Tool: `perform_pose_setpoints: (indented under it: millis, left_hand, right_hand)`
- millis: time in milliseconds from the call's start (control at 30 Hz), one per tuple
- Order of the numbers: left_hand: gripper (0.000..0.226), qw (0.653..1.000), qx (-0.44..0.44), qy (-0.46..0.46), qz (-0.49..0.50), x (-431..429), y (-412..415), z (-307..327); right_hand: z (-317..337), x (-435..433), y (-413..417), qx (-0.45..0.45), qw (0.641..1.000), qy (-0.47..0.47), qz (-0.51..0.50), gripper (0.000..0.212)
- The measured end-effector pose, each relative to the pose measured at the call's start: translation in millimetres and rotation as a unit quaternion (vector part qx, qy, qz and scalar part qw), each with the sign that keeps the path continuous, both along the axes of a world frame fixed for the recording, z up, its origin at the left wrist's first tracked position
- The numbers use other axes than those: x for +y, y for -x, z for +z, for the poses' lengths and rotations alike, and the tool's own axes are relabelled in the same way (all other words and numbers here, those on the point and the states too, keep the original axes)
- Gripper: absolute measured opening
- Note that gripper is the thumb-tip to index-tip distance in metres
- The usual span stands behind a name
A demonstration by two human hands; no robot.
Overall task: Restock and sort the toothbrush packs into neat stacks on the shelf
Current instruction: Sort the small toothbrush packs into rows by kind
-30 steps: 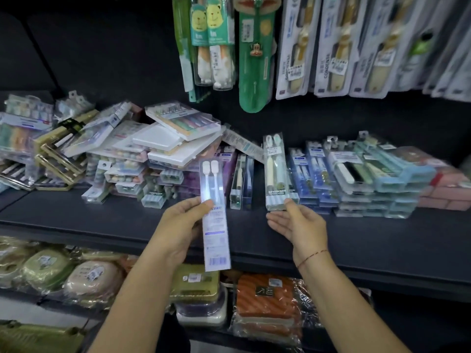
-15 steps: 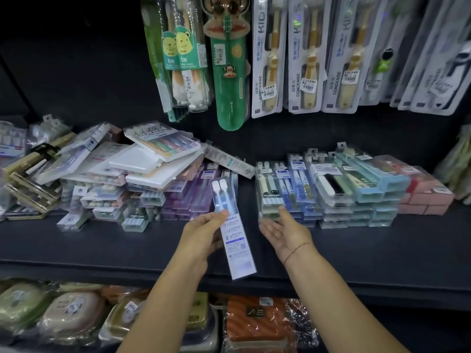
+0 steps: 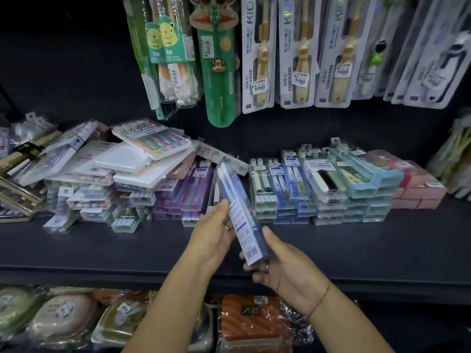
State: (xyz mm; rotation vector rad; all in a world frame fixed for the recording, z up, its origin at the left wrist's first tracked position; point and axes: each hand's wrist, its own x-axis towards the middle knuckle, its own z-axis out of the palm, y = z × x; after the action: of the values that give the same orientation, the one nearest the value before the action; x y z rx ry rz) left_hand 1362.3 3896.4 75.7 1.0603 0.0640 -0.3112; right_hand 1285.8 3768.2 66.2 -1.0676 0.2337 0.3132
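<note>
Two bare forearms reach forward. The left hand [image 3: 212, 240] and right hand [image 3: 285, 267] face each other, fingers curled closed around something between them.

Blue-white toothbrush pack [image 3: 240, 215]; purple stack [image 3: 183, 193]; pink boxes [image 3: 418, 192]; black shelf [image 3: 102, 248].

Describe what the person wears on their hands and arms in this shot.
Both forearms are bare, with no sleeves in view. The left hand has a ring on one finger. The right hand also wears a ring, and a thin reddish string bracelet circles its wrist. No gloves or watch.
</note>
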Motion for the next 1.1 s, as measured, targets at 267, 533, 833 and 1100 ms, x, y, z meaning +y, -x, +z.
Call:
perform_pose_setpoints:
  millis: [267,533,833,1100]
  left_hand:
    - [0.036,1.0,0.021,0.02,-0.013,-7.1,6.6,3.0]
    - [0.035,0.995,0.005,0.087,-0.045,-14.3,6.9,7.8]
    - [0.031,0.998,-0.042,-0.039,0.0,-21.4,2.2,0.8]
    - [0.029,0.878,-0.265,-0.389,0.093,-27.2,-15.4,-13.4]
  right_hand:
    - [-18.6,7.0,2.9,-0.185,0.892,0.377,-0.165,0.03]
    - [-7.0,-5.2,15.6,-0.1,0.984,0.148,-0.009,0.044]
    - [-12.8,-11.6,20.6,-0.075,0.994,0.036,-0.076,0.031]
    - [12.3,-36.4,-9.2,-0.064,0.972,0.007,-0.228,0.027]
